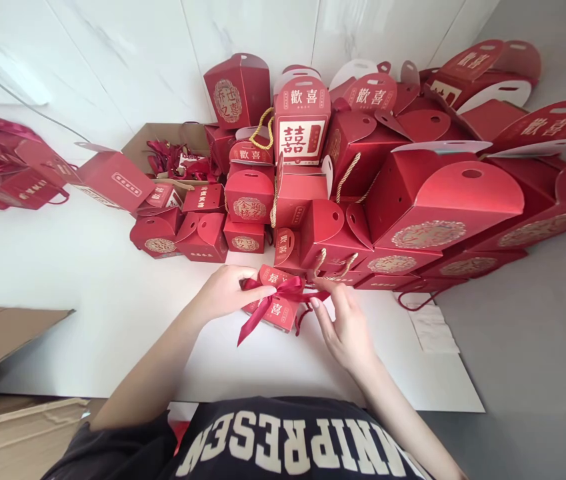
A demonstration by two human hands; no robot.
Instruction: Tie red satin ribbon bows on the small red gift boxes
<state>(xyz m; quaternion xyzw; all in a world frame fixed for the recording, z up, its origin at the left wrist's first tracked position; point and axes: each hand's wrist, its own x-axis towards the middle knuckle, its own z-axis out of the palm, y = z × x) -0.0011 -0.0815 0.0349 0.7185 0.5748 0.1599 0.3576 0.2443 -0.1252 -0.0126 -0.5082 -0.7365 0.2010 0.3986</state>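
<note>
A small red gift box [283,313] with pale lettering rests on the white table, a dark pink ribbon [290,287] tied in a bow across its top. My left hand [227,290] is at the box's left side, its thumb pressing the ribbon near the knot and its fingers closed round a loop. At the right, my right hand [343,320] pinches a ribbon end between thumb and forefinger. One ribbon tail hangs over the near left corner of the box. Dark red cord shows beside the box's right edge.
Stacked red boxes [430,200] fill the table's back and right. An open cardboard box [143,143] holds red ribboned items. More red boxes [17,190] lie far left. A cardboard flap [7,333] stands at the left front; tissue [435,327] lies on the white table [263,373].
</note>
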